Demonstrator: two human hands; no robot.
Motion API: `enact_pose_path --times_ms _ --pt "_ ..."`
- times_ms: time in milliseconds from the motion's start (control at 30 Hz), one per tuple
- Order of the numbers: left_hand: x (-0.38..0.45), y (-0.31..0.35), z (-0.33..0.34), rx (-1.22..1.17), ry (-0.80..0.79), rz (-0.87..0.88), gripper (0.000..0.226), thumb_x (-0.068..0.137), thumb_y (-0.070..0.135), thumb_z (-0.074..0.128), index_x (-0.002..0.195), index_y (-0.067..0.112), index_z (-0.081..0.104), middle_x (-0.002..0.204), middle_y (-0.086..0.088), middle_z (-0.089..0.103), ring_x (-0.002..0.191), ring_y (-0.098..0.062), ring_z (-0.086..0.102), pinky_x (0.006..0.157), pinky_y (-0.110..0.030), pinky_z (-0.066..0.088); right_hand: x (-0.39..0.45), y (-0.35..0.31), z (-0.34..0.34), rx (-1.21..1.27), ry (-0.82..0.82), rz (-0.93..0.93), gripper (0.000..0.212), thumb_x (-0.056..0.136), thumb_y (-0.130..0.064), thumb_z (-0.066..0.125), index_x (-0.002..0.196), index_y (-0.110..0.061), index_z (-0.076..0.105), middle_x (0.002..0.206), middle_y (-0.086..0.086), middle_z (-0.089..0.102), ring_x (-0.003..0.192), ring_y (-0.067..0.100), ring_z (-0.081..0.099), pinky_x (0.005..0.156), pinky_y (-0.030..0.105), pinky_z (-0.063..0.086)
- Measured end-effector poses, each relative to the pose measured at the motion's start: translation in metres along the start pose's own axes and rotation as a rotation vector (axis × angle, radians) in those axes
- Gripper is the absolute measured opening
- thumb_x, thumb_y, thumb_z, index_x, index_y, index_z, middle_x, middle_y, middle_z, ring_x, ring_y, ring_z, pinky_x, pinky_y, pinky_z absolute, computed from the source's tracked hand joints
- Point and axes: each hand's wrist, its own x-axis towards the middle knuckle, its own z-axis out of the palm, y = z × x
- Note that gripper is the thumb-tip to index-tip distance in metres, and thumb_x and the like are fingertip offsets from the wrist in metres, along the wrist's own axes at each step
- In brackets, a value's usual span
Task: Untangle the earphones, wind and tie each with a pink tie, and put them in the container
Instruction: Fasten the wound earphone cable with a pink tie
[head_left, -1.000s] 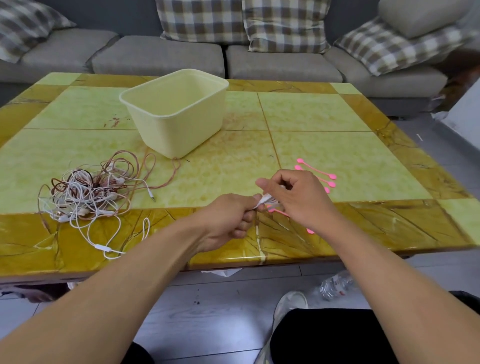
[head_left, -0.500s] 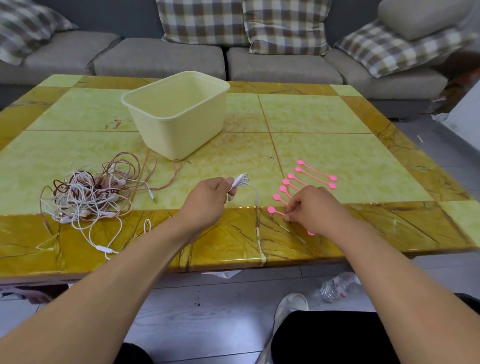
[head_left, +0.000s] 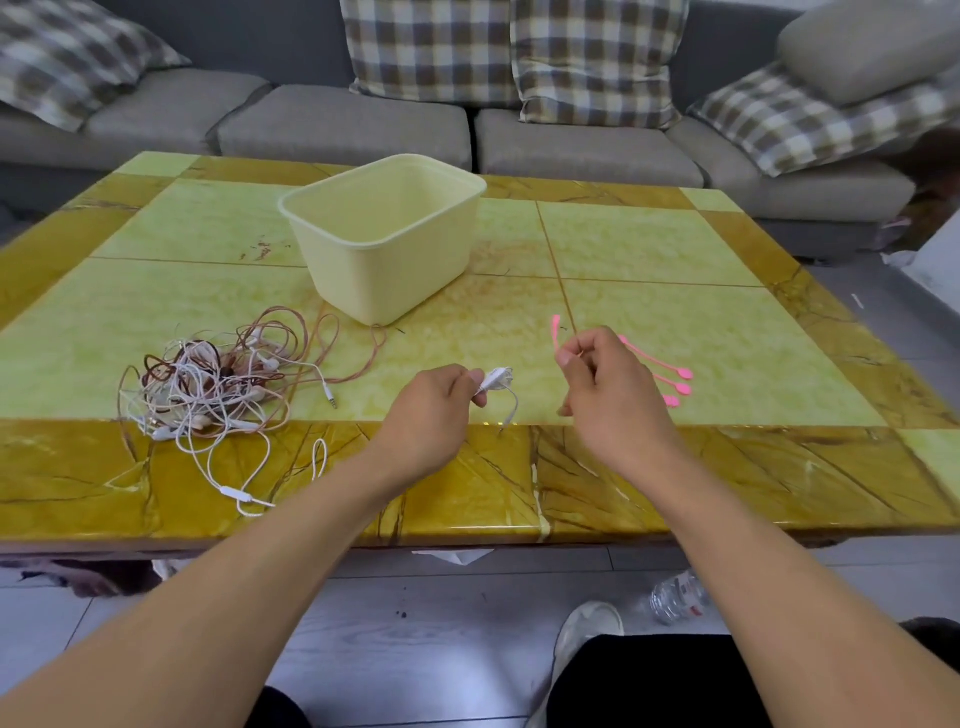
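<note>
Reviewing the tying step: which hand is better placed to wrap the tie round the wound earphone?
Probably the right hand: it already pinches a pink tie lifted off the table, while the left hand grips the wound white earphone close beside it.

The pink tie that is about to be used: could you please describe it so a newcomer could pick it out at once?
Start at the cream container on the yellow-green table, then come toward the near edge to the right hand. The pink tie is pinched in its fingertips and sticks up above the hand, whereas the other pink ties lie flat on the table just beyond.
</note>
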Motion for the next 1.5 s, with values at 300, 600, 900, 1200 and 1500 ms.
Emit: enact_pose_path --times_ms 300,600,900,1200,1500 --pt "-0.013 0.007 0.006 -0.12 0.024 0.0 0.043 0.108 0.027 0.041 0.071 0.023 0.062 0.042 0.017 0.047 0.042 -0.002 0.039 0.04 -0.016 0.027 -0.003 -0.023 0.037 -0.172 -0.027 -0.15 0.01 0.098 -0.033 0.063 0.098 -0.026 0.071 0.067 -0.014 0.066 0.06 -0.001 0.06 0.056 0.006 0.039" --pt "-0.009 0.011 -0.003 -0.398 0.074 -0.187 0.042 0.105 0.037 0.041 0.067 0.026 0.056 0.054 0.009 0.044 0.057 -0.016 0.037 0.058 -0.035 0.03 0.001 -0.029 0.048 -0.122 0.024 -0.226 0.012 0.092 -0.034 0.072 0.091 -0.025 0.079 0.052 -0.022 0.046 0.053 -0.004 0.05 0.055 0.008 0.034" --pt "-0.001 0.004 -0.005 -0.461 0.164 -0.172 0.036 0.108 0.035 0.042 0.08 0.023 0.061 0.082 -0.001 0.067 0.115 -0.023 0.048 0.078 -0.046 0.046 -0.006 -0.033 0.05 0.12 -0.026 -0.21 0.01 0.093 -0.024 0.073 0.098 -0.027 0.082 0.075 -0.016 0.073 0.065 -0.001 0.064 0.06 0.009 0.043" --pt "0.001 0.003 -0.008 -0.638 0.196 -0.198 0.031 0.108 0.032 0.045 0.084 0.021 0.061 0.049 0.014 0.044 0.055 -0.01 0.038 0.056 -0.028 0.033 -0.003 -0.033 0.047 0.709 -0.374 0.33 0.009 0.094 -0.015 0.071 0.096 -0.007 0.075 0.081 0.007 0.077 0.059 0.012 0.061 0.055 0.022 0.053" --pt "-0.002 0.005 -0.019 -0.739 -0.116 -0.169 0.027 0.106 0.023 0.048 0.08 0.014 0.052 0.058 0.005 0.028 0.049 -0.009 0.023 0.051 -0.025 0.021 0.008 -0.025 0.044 0.734 -0.416 0.401 0.011 0.091 -0.006 0.073 0.1 -0.01 0.076 0.084 0.005 0.075 0.069 0.012 0.058 0.058 0.021 0.051"
